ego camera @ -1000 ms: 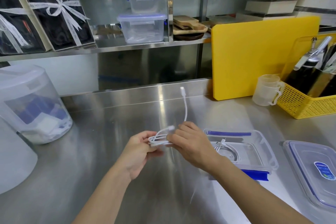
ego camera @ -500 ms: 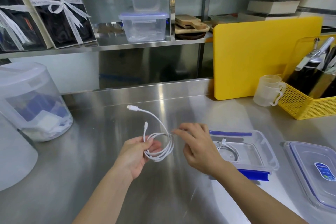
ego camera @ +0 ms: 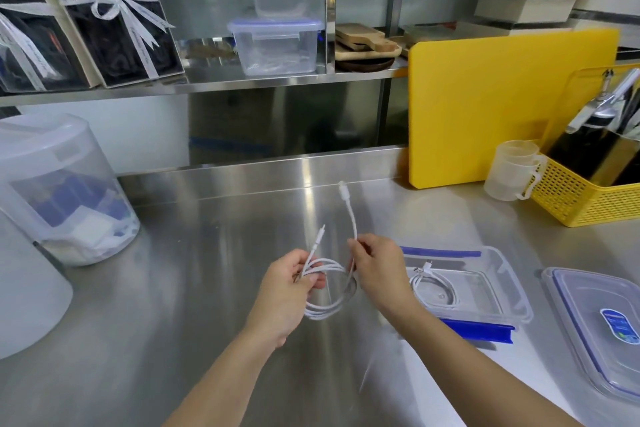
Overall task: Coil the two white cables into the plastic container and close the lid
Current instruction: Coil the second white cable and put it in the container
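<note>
1. While both hands are hovering over the steel counter, I am seeing the left hand pinching the loops of a white cable; the coil is hanging below its fingers.
2. The right hand is gripping the same cable's loose tail, whose plug is sticking up toward the back wall.
3. The second cable is lying coiled inside the open plastic container, just right of the right hand; the lid is resting on the counter beside it.
</note>
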A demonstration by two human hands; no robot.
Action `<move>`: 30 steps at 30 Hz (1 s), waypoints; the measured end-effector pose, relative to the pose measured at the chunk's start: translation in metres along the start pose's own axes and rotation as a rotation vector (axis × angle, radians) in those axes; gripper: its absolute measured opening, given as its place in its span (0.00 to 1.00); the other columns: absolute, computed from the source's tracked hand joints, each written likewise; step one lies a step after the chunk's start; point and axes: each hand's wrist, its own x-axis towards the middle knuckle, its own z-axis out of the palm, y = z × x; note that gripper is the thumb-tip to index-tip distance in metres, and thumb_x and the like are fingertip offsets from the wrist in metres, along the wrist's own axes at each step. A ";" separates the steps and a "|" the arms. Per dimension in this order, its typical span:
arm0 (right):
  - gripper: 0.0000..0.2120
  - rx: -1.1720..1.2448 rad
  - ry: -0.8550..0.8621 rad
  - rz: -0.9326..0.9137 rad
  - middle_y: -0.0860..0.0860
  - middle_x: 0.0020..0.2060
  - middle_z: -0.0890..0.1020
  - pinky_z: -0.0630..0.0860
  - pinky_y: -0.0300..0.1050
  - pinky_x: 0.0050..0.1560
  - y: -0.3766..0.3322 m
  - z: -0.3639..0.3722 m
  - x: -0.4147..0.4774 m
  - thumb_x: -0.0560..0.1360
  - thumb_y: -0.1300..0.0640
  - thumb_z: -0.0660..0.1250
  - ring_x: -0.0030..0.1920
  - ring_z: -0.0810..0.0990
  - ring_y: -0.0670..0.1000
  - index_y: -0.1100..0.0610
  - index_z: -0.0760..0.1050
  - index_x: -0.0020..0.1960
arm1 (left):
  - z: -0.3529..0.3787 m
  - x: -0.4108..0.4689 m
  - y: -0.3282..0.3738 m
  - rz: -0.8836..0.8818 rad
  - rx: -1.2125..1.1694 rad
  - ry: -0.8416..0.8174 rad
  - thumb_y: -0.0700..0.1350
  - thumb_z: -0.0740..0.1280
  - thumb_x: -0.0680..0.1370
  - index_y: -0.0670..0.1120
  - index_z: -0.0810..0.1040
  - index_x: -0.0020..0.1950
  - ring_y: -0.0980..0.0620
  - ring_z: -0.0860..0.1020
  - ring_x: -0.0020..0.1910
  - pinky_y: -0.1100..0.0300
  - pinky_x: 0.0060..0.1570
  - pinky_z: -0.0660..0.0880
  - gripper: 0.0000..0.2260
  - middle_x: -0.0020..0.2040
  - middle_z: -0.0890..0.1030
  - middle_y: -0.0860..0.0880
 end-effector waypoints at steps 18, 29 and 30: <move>0.10 0.029 -0.653 -0.191 0.50 0.50 0.81 0.70 0.30 0.46 -0.011 -0.018 -0.016 0.77 0.57 0.62 0.44 0.76 0.40 0.52 0.77 0.56 | -0.004 0.006 -0.017 0.130 0.577 -0.056 0.37 0.59 0.76 0.44 0.72 0.39 0.42 0.79 0.38 0.52 0.38 0.73 0.07 0.37 0.83 0.44; 0.05 0.025 -0.578 -0.091 0.53 0.37 0.79 0.75 0.44 0.43 0.004 -0.011 -0.008 0.73 0.63 0.68 0.35 0.76 0.47 0.61 0.76 0.48 | -0.002 0.009 -0.012 -0.116 0.086 -0.107 0.40 0.71 0.72 0.34 0.78 0.36 0.52 0.72 0.27 0.63 0.31 0.68 0.10 0.27 0.73 0.44; 0.06 0.031 -0.585 -0.117 0.52 0.39 0.79 0.74 0.43 0.44 0.003 -0.012 -0.009 0.72 0.62 0.68 0.37 0.76 0.48 0.61 0.75 0.49 | -0.004 0.009 -0.012 -0.151 -0.009 -0.102 0.39 0.71 0.71 0.32 0.78 0.38 0.49 0.74 0.27 0.60 0.32 0.70 0.09 0.28 0.75 0.43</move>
